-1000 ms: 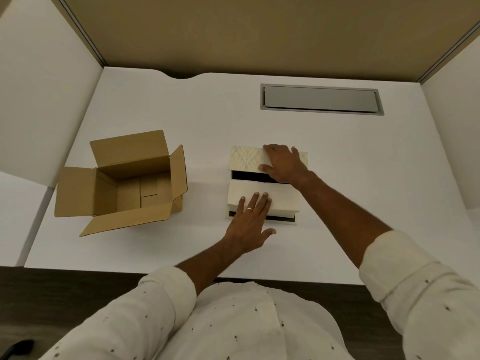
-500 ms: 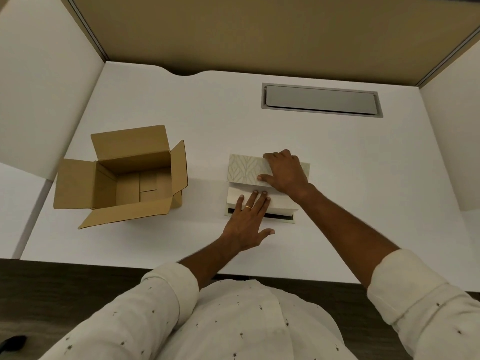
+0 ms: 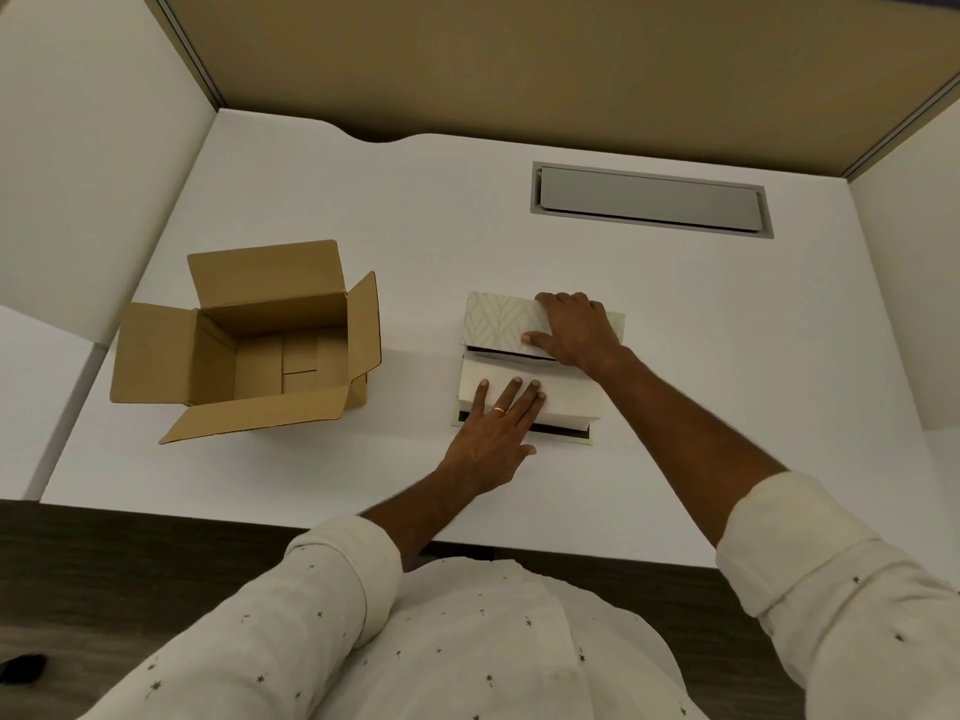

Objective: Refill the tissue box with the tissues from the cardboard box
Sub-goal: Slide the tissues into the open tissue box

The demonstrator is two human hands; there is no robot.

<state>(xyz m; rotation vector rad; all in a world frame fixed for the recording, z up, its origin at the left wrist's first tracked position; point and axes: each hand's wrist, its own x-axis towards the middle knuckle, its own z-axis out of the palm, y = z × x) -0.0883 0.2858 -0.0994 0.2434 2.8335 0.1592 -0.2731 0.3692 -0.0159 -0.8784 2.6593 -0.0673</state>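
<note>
White desk (image 3: pixel 363 200) with cubicle panels on three sides, pretty plain setup. Over on the left, the cardboard box (image 3: pixel 249 345) is sat with all four flaps open and its inside looks empty. Well apart from it, mid-desk, the tissue box (image 3: pixel 498 322) is found, with a patterned flap on the far side and a plain cream one nearer. That far flap is pinched by the right hand (image 3: pixel 574 330), thumb under its edge. The near flap is pressed flat by the left hand (image 3: pixel 493 433), fingers spread, nothing gripped.
</note>
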